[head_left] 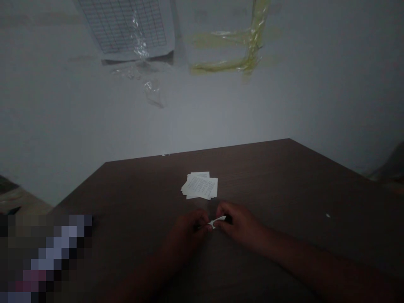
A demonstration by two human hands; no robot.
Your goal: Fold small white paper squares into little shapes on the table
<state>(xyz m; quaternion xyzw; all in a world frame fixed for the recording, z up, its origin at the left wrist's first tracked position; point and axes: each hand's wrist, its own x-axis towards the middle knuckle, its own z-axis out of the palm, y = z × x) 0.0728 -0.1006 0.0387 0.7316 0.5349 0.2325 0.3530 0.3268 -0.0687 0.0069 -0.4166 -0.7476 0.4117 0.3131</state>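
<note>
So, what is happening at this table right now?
A person sits at a dark wooden table in a dim room. The left hand and the right hand meet over the tabletop and pinch one small white paper slip between their fingers. Just behind the hands lies a small loose stack of printed papers. On the wall, a grid sheet and strips of yellowish tape are stuck.

Table (284, 181) was dark wood-grain, matt; slip (219, 220) & stack (200, 186) thin white paper; wall tape (249, 63) glossy yellowish plastic.
</note>
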